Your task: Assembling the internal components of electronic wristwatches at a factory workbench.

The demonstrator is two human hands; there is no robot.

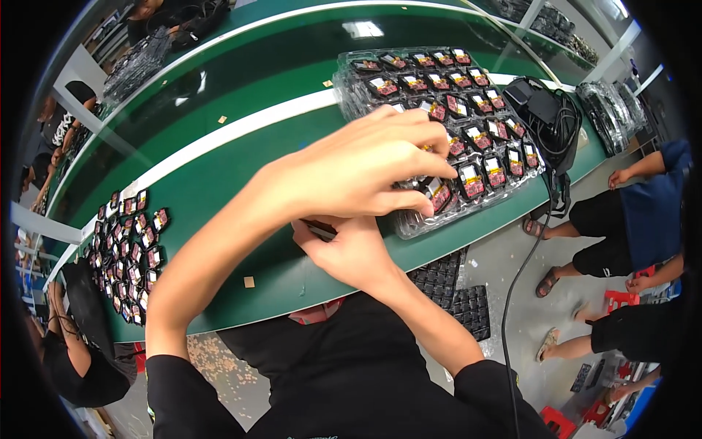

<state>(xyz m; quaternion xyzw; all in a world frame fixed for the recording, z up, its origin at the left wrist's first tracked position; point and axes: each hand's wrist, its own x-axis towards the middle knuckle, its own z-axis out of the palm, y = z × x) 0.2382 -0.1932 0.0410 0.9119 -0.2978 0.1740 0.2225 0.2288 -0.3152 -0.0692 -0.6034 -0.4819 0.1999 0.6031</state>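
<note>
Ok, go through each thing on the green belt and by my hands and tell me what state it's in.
Clear tray: flat on the belt, pockets mostly filled with small black parts.
Left hand: fingers bent, fingertips on the tray.
Right hand: under the left, holding a thin dark tool.
Loose parts: spread on the belt.
Black cable bundle: coiled beside the tray.

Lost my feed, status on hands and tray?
Left hand fingers down on clear tray of small parts. Right hand beneath, pinching a thin dark tool. Nothing blocking.
</note>
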